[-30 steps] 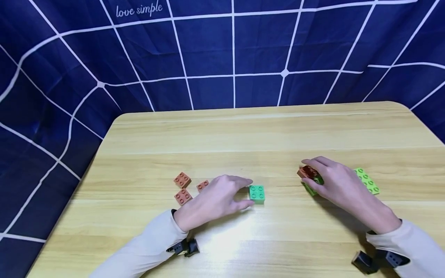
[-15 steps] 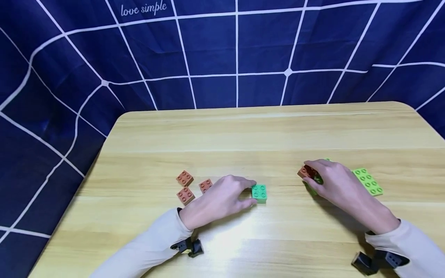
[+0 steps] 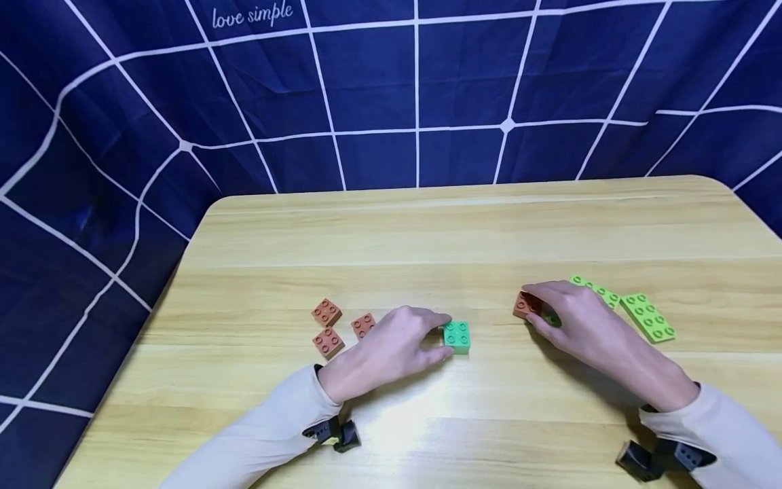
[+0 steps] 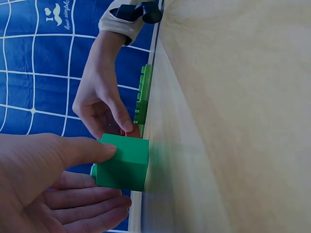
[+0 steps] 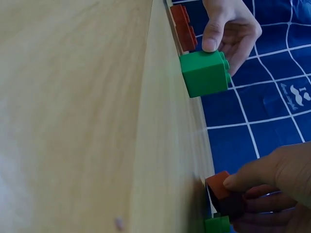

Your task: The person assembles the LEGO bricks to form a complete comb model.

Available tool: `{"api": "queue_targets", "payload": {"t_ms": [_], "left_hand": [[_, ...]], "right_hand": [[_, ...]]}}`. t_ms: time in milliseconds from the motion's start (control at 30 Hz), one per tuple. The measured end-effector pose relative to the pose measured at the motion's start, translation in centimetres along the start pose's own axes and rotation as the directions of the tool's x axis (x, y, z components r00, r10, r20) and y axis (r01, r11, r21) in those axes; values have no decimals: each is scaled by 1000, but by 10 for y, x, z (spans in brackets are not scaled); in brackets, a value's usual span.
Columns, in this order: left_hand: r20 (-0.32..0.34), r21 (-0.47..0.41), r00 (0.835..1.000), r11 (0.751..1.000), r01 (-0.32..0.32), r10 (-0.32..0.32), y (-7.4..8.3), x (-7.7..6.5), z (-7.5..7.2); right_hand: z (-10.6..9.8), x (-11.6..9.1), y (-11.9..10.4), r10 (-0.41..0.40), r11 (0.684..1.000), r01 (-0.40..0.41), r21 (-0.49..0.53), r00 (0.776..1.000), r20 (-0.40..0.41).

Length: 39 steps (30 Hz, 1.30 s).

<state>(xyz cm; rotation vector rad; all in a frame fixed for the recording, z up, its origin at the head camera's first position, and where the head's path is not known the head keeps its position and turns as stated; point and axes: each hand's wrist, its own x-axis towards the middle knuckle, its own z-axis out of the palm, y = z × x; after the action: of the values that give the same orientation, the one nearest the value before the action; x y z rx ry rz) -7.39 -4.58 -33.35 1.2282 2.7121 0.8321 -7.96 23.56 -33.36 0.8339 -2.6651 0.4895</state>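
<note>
left hand [image 3: 394,343] pinches green block [image 3: 457,337]; right hand [image 3: 580,316] pinches red-brown brick [image 3: 522,305]; lime plates [image 3: 649,318] lie just beside that grip.

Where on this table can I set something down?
Bare tabletop runs along the blue curtain, and between the left sleeve and right sleeve. Crowded: reddish-brown bricks by the left hand; lime-green bricks by the right hand.

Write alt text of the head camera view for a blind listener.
A person's left hand grips a square green plastic brick and their right hand holds a reddish brown brick, over a pale wooden table. Three more brown bricks lie near the left hand, rectangular lime bricks near the right. A navy gridded cloth hangs behind.
</note>
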Motion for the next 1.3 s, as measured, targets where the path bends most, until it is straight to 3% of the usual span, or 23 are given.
{"api": "queue_targets", "payload": {"t_ms": [567, 1300], "left_hand": [[17, -5, 999, 1000, 31, -31, -4, 1, -3], [7, -68, 999, 996, 54, -54, -6, 2, -2]], "right_hand": [[1, 7, -12, -43, 999, 43, 7, 999, -11], [-1, 13, -32, -218, 972, 226, 67, 970, -103]]}}
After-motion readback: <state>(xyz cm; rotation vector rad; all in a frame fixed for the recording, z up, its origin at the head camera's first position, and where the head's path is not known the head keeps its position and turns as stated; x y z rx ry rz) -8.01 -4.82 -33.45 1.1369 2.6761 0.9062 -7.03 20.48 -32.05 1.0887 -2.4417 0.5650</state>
